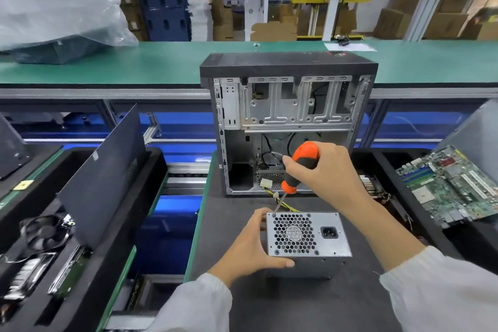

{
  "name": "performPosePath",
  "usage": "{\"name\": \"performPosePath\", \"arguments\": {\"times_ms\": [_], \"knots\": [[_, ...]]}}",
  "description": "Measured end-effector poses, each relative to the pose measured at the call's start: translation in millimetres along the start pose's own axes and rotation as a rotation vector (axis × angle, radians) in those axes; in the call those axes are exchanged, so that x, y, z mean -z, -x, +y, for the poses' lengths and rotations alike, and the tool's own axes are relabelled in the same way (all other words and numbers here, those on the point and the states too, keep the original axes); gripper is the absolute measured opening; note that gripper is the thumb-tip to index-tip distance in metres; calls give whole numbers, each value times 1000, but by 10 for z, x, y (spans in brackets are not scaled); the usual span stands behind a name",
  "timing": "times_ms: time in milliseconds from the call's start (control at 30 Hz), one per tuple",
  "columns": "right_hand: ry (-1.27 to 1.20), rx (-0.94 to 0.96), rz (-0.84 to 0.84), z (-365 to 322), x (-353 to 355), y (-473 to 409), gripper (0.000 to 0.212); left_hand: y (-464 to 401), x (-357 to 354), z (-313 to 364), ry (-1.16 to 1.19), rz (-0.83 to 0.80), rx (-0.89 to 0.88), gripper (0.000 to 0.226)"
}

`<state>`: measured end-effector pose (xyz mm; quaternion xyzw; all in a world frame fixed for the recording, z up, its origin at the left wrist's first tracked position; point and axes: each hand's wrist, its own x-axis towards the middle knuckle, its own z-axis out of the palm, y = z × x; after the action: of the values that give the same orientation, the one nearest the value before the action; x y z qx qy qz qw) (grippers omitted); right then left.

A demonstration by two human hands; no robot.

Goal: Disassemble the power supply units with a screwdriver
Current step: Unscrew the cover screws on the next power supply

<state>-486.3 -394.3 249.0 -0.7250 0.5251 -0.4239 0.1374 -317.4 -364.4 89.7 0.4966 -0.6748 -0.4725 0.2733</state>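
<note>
A grey metal power supply unit (pixel 331 246) stands on the dark mat, its honeycomb fan grille and power socket facing up. My left hand (pixel 249 248) grips its left side, thumb along the front edge and fingers at the far corner. My right hand (pixel 320 172) grips the orange-and-black screwdriver (pixel 301 164) by the handle. The screwdriver's tip sits on the screw at the grille's far-left corner. Yellow and black wires (pixel 287 203) run out from behind the unit.
An open computer case (pixel 288 105) stands just behind the unit. A green motherboard (pixel 452 186) lies at the right. At the left, black foam trays (pixel 151 170) hold a fan (pixel 45 232), drives and a leaning dark side panel (pixel 102 164). A green conveyor (pixel 161 65) runs behind.
</note>
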Motion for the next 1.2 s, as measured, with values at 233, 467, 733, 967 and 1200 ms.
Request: {"name": "performPosePath", "arguments": {"times_ms": [233, 467, 733, 967, 1200], "knots": [[22, 21, 33, 28, 1, -40, 41, 15, -1, 30, -5, -4, -6, 90], [26, 26, 7, 33, -16, -47, 39, 17, 5, 34, 21, -3, -14, 89], [142, -2, -86, -35, -42, -104, 41, 16, 60, 11, 31, -58, -4, 87], [174, 11, -450, -209, -55, -386, 35, -77, 285, 76, 159, 36, -59, 25], [143, 67, -766, -225, 80, -649, 28, -245, 349, 304, 245, 41, -163, 27]]}}
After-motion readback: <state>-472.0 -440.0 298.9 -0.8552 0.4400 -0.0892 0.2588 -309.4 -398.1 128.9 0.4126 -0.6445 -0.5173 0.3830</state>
